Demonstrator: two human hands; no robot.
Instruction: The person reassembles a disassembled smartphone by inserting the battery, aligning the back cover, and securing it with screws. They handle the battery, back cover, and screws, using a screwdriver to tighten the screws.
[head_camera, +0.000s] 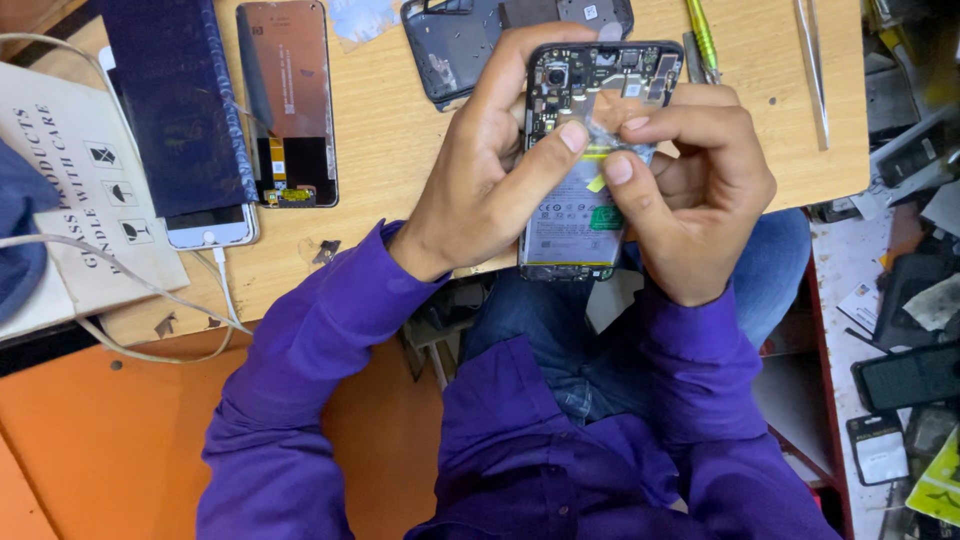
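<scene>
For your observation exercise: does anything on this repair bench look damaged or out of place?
The phone in both hands has no back cover, so its board and battery show. A loose screen panel lies bare on the table.

Purple sleeves (300, 400) and blue jeans (600, 340) frame an opened phone (585, 150), its black frame holding a dark circuit board, a grey battery with a green sticker and yellow tabs. On the pale wood bench (400, 120): a copper-brown screen panel (287, 100), a navy case (175, 100), a green-handled screwdriver (703, 38) and a white cable (225, 285).
</scene>
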